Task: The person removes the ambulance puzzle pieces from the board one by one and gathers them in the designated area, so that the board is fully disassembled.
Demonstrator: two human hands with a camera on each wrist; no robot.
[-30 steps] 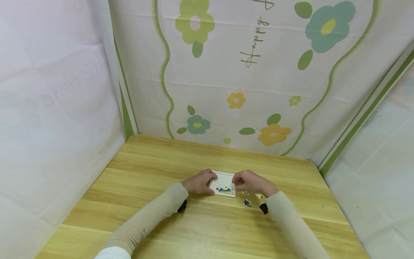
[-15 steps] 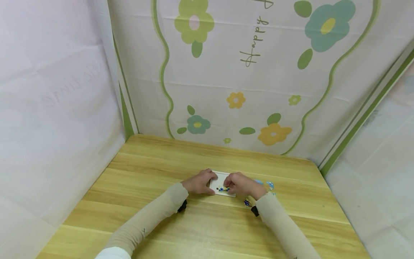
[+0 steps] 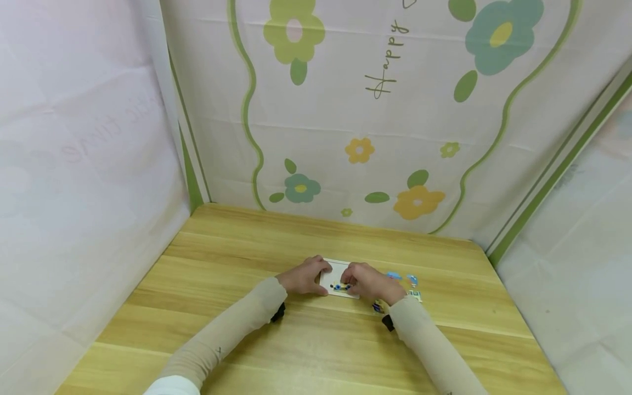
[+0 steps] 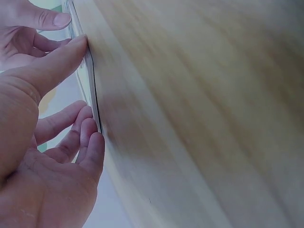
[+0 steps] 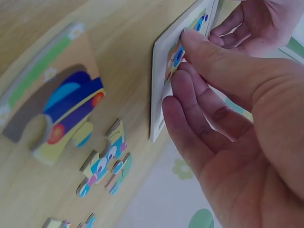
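Note:
A small white-framed jigsaw board (image 3: 332,270) lies on the wooden table, with a joined strip of picture pieces showing blue wheels along its near side. My left hand (image 3: 303,277) grips the board's left end, thumb at the near edge and fingers at the far one. Above the right part of the strip, my right hand (image 3: 370,281) pinches a jigsaw piece (image 5: 171,56), mostly covered by thumb and fingertips. In the right wrist view its thumb and fingers come together right at the board's surface. Loose jigsaw pieces (image 5: 102,164) lie beside the board, partly under the right wrist.
One large loose piece (image 5: 61,95) with a dark blue stripe lies nearest the right wrist camera. Several others, including a light blue piece (image 3: 412,281), spread right of the board on the table (image 3: 237,241). White flower-printed cloth (image 3: 336,126) walls in the table's back and sides.
My right hand has moved left from the board's right edge onto the strip of pieces, uncovering blue loose pieces at the right. My left hand keeps its place on the board.

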